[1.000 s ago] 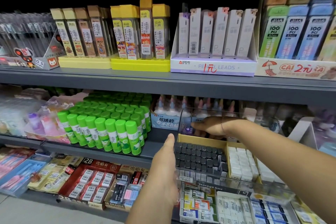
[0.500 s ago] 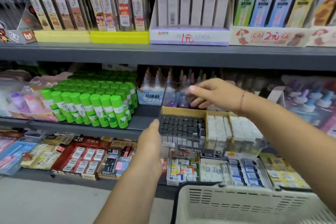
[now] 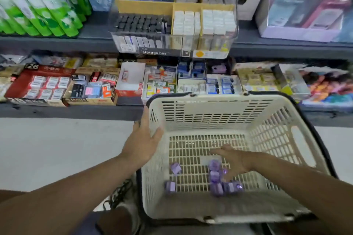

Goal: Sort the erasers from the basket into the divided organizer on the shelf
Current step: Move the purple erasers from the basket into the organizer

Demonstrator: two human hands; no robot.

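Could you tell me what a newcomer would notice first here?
The cream basket fills the foreground, with small purple erasers scattered on its floor and the right hand reaching among them. The left hand touches its left wall; the divided organizer sits on the shelf above.

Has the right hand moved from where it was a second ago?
Yes. The right hand left the organizer and dropped into the basket beside purple erasers.
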